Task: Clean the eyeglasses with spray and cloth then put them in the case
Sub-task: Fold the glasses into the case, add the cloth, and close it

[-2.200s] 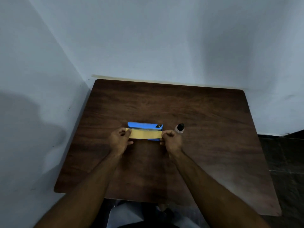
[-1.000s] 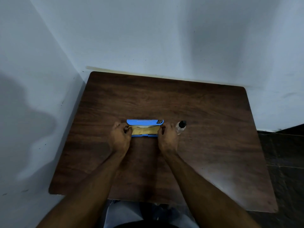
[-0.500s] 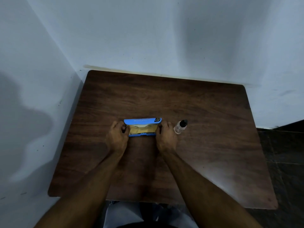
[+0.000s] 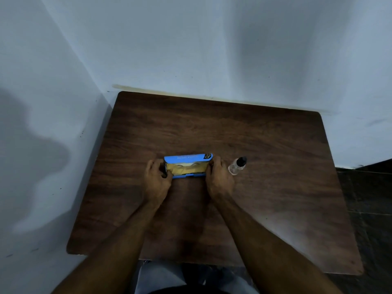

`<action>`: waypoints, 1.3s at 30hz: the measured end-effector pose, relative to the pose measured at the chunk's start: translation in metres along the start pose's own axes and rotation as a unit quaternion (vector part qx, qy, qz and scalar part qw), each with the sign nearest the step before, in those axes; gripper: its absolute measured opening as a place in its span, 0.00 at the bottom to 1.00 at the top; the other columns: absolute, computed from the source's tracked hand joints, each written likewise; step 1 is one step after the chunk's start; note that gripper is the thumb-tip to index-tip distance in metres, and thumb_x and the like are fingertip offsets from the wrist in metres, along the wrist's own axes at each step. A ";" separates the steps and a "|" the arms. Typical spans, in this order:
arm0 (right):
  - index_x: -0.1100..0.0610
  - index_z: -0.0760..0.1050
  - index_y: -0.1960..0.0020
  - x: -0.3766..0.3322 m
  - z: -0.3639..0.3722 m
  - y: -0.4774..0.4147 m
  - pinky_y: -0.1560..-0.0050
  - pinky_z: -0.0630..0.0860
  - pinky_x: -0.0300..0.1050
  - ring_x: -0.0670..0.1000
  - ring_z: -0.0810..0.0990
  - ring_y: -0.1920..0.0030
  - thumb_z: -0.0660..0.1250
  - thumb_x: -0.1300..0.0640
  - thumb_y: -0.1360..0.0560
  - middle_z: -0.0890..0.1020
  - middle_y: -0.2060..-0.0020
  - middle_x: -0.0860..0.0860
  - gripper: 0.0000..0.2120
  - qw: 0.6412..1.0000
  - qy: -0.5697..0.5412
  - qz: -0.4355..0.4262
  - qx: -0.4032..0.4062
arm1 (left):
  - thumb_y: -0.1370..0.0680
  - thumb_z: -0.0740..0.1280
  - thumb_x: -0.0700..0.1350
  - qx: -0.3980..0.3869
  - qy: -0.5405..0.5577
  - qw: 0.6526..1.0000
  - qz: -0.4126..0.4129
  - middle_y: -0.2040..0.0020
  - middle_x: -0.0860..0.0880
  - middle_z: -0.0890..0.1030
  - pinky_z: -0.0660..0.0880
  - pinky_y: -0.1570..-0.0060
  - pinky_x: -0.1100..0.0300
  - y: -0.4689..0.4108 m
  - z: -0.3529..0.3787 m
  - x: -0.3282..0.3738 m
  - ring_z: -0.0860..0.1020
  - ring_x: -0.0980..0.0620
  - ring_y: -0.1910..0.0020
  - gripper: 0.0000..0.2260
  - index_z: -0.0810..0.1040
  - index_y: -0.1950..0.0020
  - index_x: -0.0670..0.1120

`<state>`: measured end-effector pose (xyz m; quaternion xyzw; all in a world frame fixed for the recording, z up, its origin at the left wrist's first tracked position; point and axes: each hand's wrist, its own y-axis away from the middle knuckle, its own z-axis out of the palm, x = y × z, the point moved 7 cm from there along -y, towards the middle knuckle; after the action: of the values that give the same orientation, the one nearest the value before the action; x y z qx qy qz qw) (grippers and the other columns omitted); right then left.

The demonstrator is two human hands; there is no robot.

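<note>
Blue case (image 4: 187, 158) sits open between the left hand (image 4: 158, 181) and right hand (image 4: 219, 180), each gripping one end. Yellow cloth (image 4: 186, 170) covers the eyeglasses (image 4: 180, 164) inside. This looks like the final packing step; next, close the case evenly.

Table (image 4: 212, 128): dark brown wood-grain top with rounded corners; the case lies around its middle.
Case (image 4: 187, 158): blue, flat on the wood with its long side running left to right, open, lid raised along its far edge.
Cloth (image 4: 186, 170): yellow, lying inside the case.
Bottle (image 4: 236, 166): small and clear with a black cap, on the wood to the right of the case, near it but apart; the cap end points away from the case.
</note>
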<state>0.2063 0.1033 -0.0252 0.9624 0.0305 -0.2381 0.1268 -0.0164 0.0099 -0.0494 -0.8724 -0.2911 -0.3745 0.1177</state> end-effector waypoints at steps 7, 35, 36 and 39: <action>0.53 0.66 0.30 0.002 0.002 0.000 0.54 0.77 0.53 0.59 0.82 0.46 0.62 0.52 0.17 0.80 0.40 0.55 0.17 1.000 -0.021 -0.005 -0.011 | 0.26 0.78 0.40 -0.012 0.010 0.999 -0.034 0.41 0.50 0.80 0.82 0.49 0.47 -0.004 0.005 -0.001 0.82 0.47 0.49 0.18 0.79 0.38 0.47; 0.54 0.73 0.40 0.017 0.034 0.002 0.63 0.87 0.57 0.60 0.84 0.48 0.65 0.41 0.19 0.79 0.44 0.57 0.18 0.850 -0.436 0.291 -0.062 | 0.22 0.74 0.61 -0.011 0.208 0.944 -0.256 0.53 0.48 0.87 0.87 0.53 0.41 -0.019 0.007 -0.024 0.87 0.49 0.53 0.13 0.84 0.52 0.51; 0.54 0.73 0.41 0.019 0.037 0.003 0.61 0.86 0.57 0.61 0.85 0.49 0.65 0.44 0.18 0.80 0.43 0.57 0.14 0.837 -0.458 0.295 -0.063 | 0.21 0.76 0.57 -0.018 0.223 0.941 -0.254 0.51 0.47 0.88 0.87 0.54 0.42 -0.018 0.008 -0.023 0.87 0.48 0.52 0.12 0.85 0.49 0.49; 0.51 0.74 0.43 0.026 0.043 0.004 0.59 0.86 0.57 0.60 0.85 0.50 0.66 0.52 0.17 0.80 0.43 0.58 0.05 0.832 -0.478 0.276 -0.052 | 0.20 0.76 0.48 -0.037 0.266 0.938 -0.221 0.46 0.46 0.87 0.86 0.55 0.49 -0.010 0.007 -0.026 0.87 0.47 0.47 0.07 0.86 0.43 0.48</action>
<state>0.2106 0.0879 -0.0732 0.6887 -0.2884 -0.6219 0.2361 -0.0324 0.0108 -0.0731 -0.6584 -0.4207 -0.6199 0.0726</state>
